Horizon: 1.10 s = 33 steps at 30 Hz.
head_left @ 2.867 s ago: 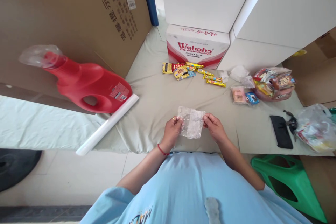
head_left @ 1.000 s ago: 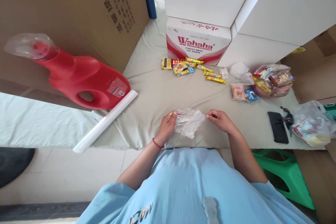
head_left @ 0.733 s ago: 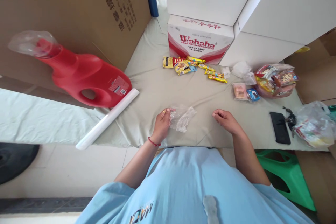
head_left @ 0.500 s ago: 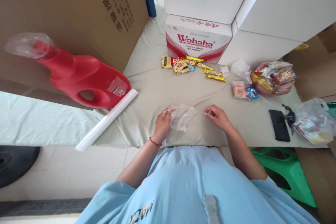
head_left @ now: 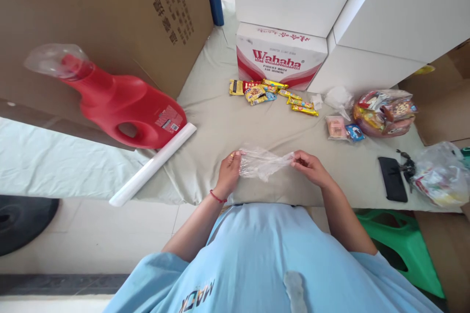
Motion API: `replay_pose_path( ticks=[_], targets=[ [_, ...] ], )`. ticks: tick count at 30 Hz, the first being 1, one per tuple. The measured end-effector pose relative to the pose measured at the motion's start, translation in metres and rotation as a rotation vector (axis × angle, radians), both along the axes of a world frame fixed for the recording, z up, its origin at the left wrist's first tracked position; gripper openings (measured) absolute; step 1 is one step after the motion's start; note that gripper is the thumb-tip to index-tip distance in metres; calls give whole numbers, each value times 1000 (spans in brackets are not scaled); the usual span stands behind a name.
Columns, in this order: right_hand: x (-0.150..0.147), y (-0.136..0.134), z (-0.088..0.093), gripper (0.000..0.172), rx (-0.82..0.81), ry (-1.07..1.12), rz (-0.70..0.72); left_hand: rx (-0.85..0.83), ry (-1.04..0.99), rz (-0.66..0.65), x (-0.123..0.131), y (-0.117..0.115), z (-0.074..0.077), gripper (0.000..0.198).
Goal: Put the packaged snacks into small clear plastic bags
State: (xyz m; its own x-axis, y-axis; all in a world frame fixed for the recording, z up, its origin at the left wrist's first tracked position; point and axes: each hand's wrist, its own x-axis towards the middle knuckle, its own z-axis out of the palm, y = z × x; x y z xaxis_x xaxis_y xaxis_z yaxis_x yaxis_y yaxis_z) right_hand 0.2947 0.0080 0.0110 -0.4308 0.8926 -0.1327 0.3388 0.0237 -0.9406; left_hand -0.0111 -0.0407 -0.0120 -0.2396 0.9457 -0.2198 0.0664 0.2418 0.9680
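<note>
A thin, clear plastic bag [head_left: 265, 162] is stretched sideways between my two hands, low over the cloth near the table's front edge. My left hand [head_left: 229, 172] pinches its left end between thumb and fingers. At the other end my right hand [head_left: 310, 167] has closed on the bag's corner. The plastic is crumpled, and I see nothing inside it. Beyond it, small yellow snack packets [head_left: 257, 92] lie in a loose group in front of the Wahaba-style white and red water carton [head_left: 277, 61].
On the left, a red jug [head_left: 135, 102] and a white roll [head_left: 154, 164] lie by a big cardboard box [head_left: 121, 19]. To the right are wrapped snacks [head_left: 336, 128], a packed snack basket [head_left: 384, 112], a black phone [head_left: 392, 179] and a filled plastic bag [head_left: 440, 173].
My right hand, apart from the bag before, now grips its right end. The bag is drawn out wider to the right. My left hand keeps its hold.
</note>
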Motion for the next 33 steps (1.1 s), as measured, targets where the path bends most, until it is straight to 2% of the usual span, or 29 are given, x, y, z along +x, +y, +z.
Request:
replay_pose_path(
  ticks=[3,5,9,12,14,18,23,30,33],
  targets=[
    [12,-12,8,40,-186,63,-1,-3,-17,-66,3,1,-3,49],
    [12,-16,8,42,-240,69,-34,-6,-59,-75,5,3,-4,51],
    [2,-18,5,41,-259,93,-137,-14,-86,-49,8,4,-2,56],
    [-9,-18,3,51,-279,105,-107,-12,-90,-31,10,4,1,57],
    [-17,-18,0,51,-271,102,-93,-16,-103,-21,10,4,2,57],
    [-31,-16,-8,46,-278,136,-228,-15,-120,1,10,1,-1,55],
    [-30,-12,-17,55,-364,151,-347,-9,-93,0,10,-1,2,55],
    [-36,-15,-13,57,-520,236,-398,47,-51,-4,16,-4,7,56],
    [-49,-15,-15,55,-496,290,-471,43,-38,-33,18,-7,5,59]
  ],
)
